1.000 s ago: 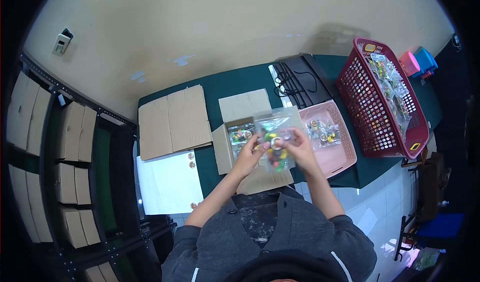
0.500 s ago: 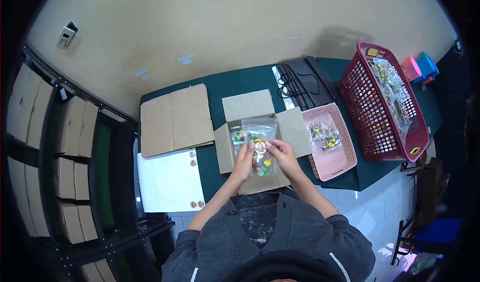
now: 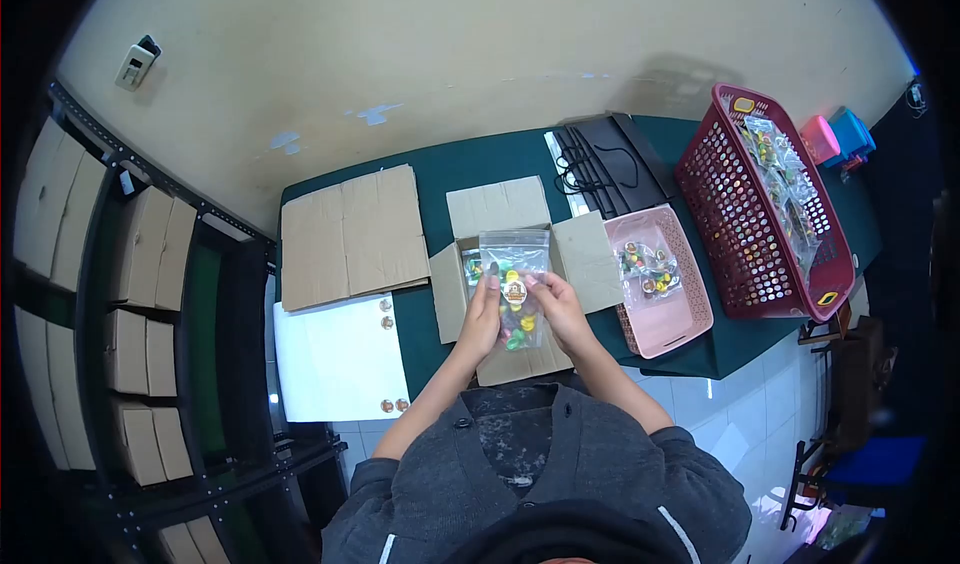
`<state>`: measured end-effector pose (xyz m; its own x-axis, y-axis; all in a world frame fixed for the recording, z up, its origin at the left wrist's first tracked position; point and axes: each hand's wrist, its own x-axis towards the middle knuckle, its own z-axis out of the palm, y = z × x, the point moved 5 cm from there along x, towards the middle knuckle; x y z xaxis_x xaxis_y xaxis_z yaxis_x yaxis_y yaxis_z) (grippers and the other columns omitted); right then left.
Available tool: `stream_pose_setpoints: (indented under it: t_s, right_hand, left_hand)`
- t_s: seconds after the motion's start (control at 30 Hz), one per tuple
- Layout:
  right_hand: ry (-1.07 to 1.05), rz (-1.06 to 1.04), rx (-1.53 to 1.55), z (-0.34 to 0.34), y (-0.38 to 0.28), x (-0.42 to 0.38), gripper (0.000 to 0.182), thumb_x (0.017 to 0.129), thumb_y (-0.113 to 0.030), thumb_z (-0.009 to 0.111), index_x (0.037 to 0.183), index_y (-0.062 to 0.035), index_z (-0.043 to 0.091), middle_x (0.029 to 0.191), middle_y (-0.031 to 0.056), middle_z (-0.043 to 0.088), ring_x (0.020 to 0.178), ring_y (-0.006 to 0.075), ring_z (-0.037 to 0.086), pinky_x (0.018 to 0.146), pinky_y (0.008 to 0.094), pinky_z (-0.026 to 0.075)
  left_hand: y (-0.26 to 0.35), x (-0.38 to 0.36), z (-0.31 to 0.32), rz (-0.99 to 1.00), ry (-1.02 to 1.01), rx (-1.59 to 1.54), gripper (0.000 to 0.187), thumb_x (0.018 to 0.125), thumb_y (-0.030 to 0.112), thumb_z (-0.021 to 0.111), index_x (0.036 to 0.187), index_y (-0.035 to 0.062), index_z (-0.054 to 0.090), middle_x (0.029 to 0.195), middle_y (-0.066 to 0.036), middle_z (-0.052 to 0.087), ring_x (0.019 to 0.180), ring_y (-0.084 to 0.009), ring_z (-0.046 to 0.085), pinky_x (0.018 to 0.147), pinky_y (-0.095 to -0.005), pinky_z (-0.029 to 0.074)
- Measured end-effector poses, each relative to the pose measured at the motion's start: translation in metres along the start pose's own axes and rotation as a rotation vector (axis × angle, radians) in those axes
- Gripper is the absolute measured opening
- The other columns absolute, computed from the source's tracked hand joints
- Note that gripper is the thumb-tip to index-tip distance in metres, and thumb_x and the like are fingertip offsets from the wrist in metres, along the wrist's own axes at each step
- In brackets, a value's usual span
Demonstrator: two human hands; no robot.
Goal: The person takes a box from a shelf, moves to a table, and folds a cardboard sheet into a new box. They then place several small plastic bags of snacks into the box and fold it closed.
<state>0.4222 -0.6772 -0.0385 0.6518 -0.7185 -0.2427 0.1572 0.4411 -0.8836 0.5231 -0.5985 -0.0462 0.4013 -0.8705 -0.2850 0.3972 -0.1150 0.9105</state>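
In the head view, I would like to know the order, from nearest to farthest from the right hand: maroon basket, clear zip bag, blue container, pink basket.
From the right hand:
1. clear zip bag, at its fingers
2. pink basket, just to the right
3. maroon basket, farther right
4. blue container, beyond the maroon basket, far right

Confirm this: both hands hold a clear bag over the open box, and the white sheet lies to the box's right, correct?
Not quite: in the head view, the white sheet lies left of the open box. The rest holds.
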Motion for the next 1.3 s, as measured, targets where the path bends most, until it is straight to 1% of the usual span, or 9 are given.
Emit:
stream_pose_setpoints:
  t_s: [0.2,0.27,0.4,0.47,0.7,0.8,0.87,1.2,1.3]
  right_hand:
    - [0.009,-0.056,-0.153,0.007,-0.009,-0.005,0.023,0.088,-0.016,0.057,0.104,0.0015,0.058,0.09,0.0043,0.061,0.075,0.0067,0.054,0.064,0.0195,0.043]
    - [0.066,-0.05,0.008,0.008,-0.007,-0.008,0.023,0.087,-0.016,0.058,0.102,0.0008,0.058,0.091,0.0046,0.06,0.075,0.0069,0.054,0.063,0.0203,0.044]
    - [0.011,-0.015,0.018,0.007,0.0,-0.001,0.023,0.086,-0.015,0.061,0.103,0.0002,0.057,0.09,0.0049,0.06,0.076,0.0081,0.056,0.064,0.0207,0.045]
    - [-0.068,-0.192,-0.231,0.02,-0.011,-0.008,0.025,0.086,-0.017,0.061,0.104,-0.0004,0.055,0.09,0.0049,0.06,0.081,0.0096,0.056,0.068,0.0223,0.046]
    - [0.028,-0.025,-0.009,0.003,0.001,-0.003,0.029,0.084,-0.016,0.064,0.106,-0.0002,0.054,0.092,0.0061,0.06,0.087,0.01,0.056,0.077,0.0239,0.044]
    - [-0.067,0.024,0.026,0.0,0.002,0.0,0.031,0.083,-0.015,0.064,0.108,-0.0002,0.053,0.093,0.0058,0.061,0.087,0.0096,0.056,0.078,0.0236,0.043]
    - [-0.145,-0.046,-0.141,0.011,-0.013,-0.01,0.03,0.087,-0.019,0.059,0.111,-0.0004,0.054,0.094,0.0048,0.061,0.086,0.009,0.056,0.075,0.0231,0.044]
    - [-0.161,0.064,-0.048,0.005,-0.003,-0.007,0.032,0.086,-0.02,0.061,0.108,0.003,0.055,0.1,0.0077,0.06,0.088,0.0107,0.056,0.081,0.0243,0.044]
    - [-0.125,-0.133,-0.236,0.004,-0.008,-0.006,0.031,0.09,-0.026,0.054,0.106,0.0002,0.057,0.092,0.0033,0.062,0.082,0.0087,0.055,0.073,0.0237,0.044]
  left_hand:
    - [0.007,-0.009,0.007,0.15,-0.154,0.236,0.056,0.086,0.018,0.059,0.127,0.0035,0.026,0.09,-0.005,0.055,0.056,-0.0057,0.052,0.044,-0.0178,0.041]
    - [0.003,-0.009,0.006,0.43,-0.198,0.286,0.064,0.08,0.007,0.063,0.129,0.0042,0.022,0.102,-0.008,0.051,0.076,-0.0099,0.057,0.054,-0.0198,0.047]
    - [0.016,-0.018,0.004,0.407,-0.101,0.396,0.062,0.08,0.006,0.063,0.128,0.0041,0.024,0.113,-0.01,0.044,0.093,-0.0144,0.055,0.067,-0.0229,0.049]
    - [0.018,-0.021,0.007,0.116,-0.092,0.2,0.061,0.079,0.005,0.063,0.127,0.0051,0.026,0.115,-0.01,0.043,0.097,-0.0143,0.053,0.072,-0.0231,0.049]
    - [0.017,-0.021,0.012,0.3,-0.117,0.331,0.054,0.083,0.012,0.062,0.125,0.0062,0.029,0.102,-0.008,0.052,0.088,-0.0106,0.055,0.063,-0.0196,0.047]
    - [0.011,-0.018,0.008,0.141,-0.017,0.236,0.042,0.087,0.015,0.056,0.122,0.0042,0.036,0.089,-0.007,0.057,0.062,-0.0074,0.054,0.047,-0.0208,0.042]
    - [0.01,-0.015,0.002,0.366,0.109,0.272,0.033,0.092,0.024,0.05,0.117,0.0037,0.041,0.074,-0.004,0.056,0.05,-0.0054,0.048,0.04,-0.0213,0.036]
    - [0.015,-0.024,0.002,0.166,0.16,0.217,0.032,0.095,0.03,0.041,0.116,0.0049,0.043,0.071,-0.003,0.054,0.046,-0.0043,0.043,0.038,-0.0203,0.033]
    - [0.019,-0.026,0.01,0.181,0.037,0.309,0.033,0.093,0.027,0.047,0.118,0.0051,0.041,0.082,-0.006,0.057,0.051,-0.0078,0.049,0.044,-0.022,0.039]
